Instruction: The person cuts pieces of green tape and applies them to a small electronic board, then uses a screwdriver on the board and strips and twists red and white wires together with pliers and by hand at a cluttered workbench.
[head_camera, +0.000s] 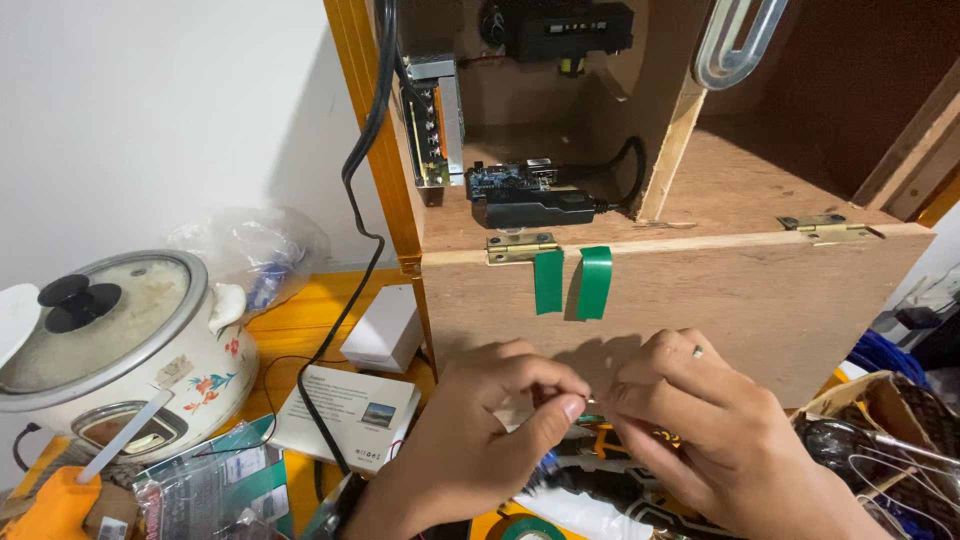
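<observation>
Head camera looks down on two hands meeting at the lower centre of the frame, in front of a wooden cabinet (760, 300). Left hand (480, 420) has its thumb and forefinger pinched shut on something very small, and right hand (700, 420) pinches toward the same spot from the other side, so the fingertips of both nearly touch. What they grip is too small to name; a sliver of green shows just below the fingertips. Right hand wears a ring (697, 351) on one finger.

Just above the hands, two strips of green tape (572, 281) hang side by side from the front edge of the cabinet's shelf, beside a brass hinge (522, 246). A second hinge (825, 227) sits further right on the same edge. On the shelf lie a blue circuit board (508, 178) and a black box (540, 209) with a cable. A thick black cable (360, 190) runs down the cabinet's left post.

At the left of the frame a white rice cooker (130, 350) with a glass lid and red flower print stands on the orange surface (300, 310). Between it and the cabinet lie a white adapter (382, 328) and a flat white box (345, 410). A roll of green tape (532, 529) shows at the bottom edge below the hands.
</observation>
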